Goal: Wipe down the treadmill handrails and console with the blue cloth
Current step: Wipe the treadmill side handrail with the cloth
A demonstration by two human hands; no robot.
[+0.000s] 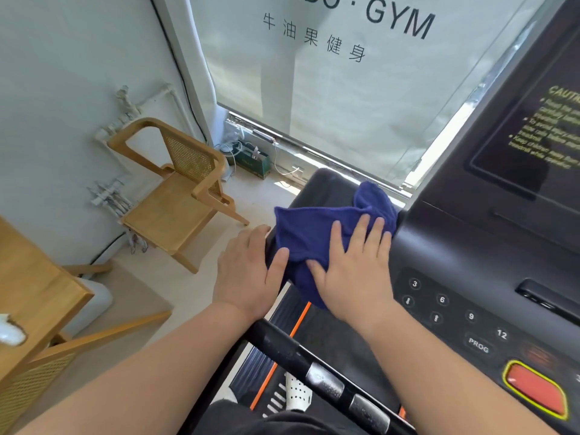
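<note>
The blue cloth (317, 230) lies spread over the left end of the black treadmill console (464, 255), where the left handrail begins. My right hand (351, 265) lies flat on the cloth with straight fingers, pressing it down. My left hand (248, 268) rests on the console's left edge beside the cloth, its thumb touching the cloth's lower left corner. A black handrail bar (301, 362) with metal sensor plates runs below my arms toward the lower right.
The console carries number keys (442, 299), a PROG key, a red stop button (533, 387) and a dark screen (530, 136). A wooden chair (179, 196) stands on the floor at left, a wooden table (34, 296) at far left. A blind covers the window ahead.
</note>
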